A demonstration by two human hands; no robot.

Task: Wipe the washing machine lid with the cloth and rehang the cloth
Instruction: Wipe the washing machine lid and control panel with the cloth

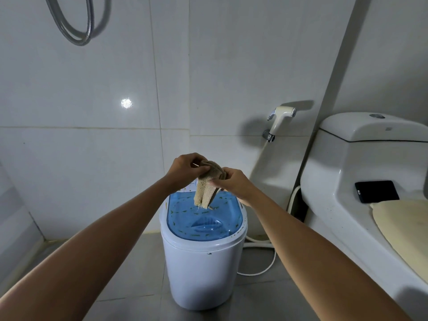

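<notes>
I had both hands, left (186, 167) and right (232, 181), clamped on the cloth (207, 185) above the lid (203, 218), unwiped; next, press down.

We see the washing machine (203, 262) on the floor (129, 274), left of the toilet (361, 181). Phone (377, 191) on toilet; sprayer (281, 119) on wall behind.

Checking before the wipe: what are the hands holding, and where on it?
Both the left hand and right hand hold the cloth by its bunched top; its lower end hangs free.
</notes>
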